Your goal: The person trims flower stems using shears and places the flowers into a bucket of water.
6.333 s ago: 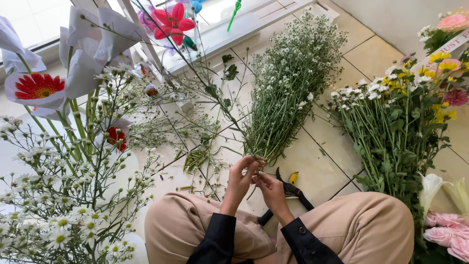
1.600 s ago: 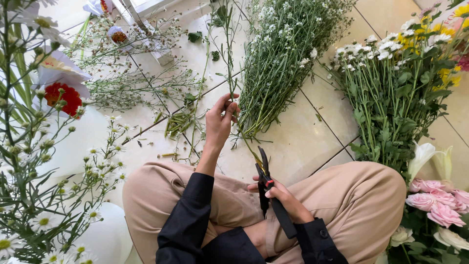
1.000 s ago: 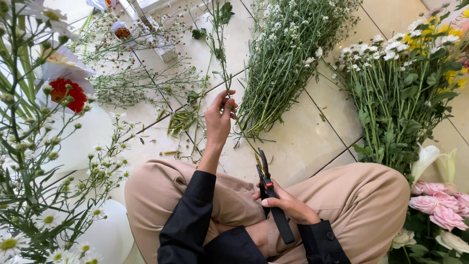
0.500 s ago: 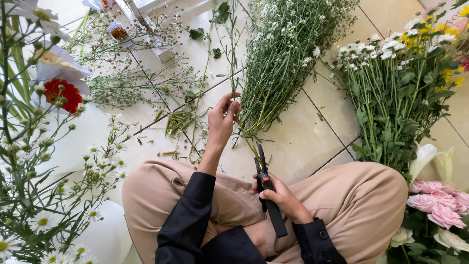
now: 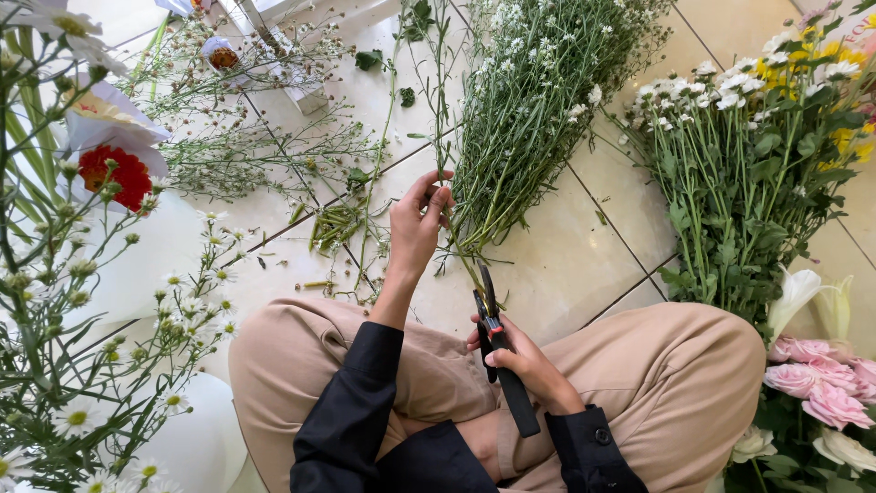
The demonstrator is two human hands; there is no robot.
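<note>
My left hand is raised above my knee and pinches a thin green flower stem that runs up towards the top of the view. My right hand rests over my lap and grips black garden shears with an orange mark. The blades are slightly apart around the stem's lower end, below my left hand. A sheaf of small white flowers lies on the tiled floor just right of my left hand.
I sit cross-legged in beige trousers on cream floor tiles. White daisies and a red flower stand at left. White and yellow chrysanthemums and pink roses stand at right. Cut stems litter the floor.
My left hand drew the stem back from the floor towards me. My right hand brought the shears up so the blades reach the stem's lower end.
</note>
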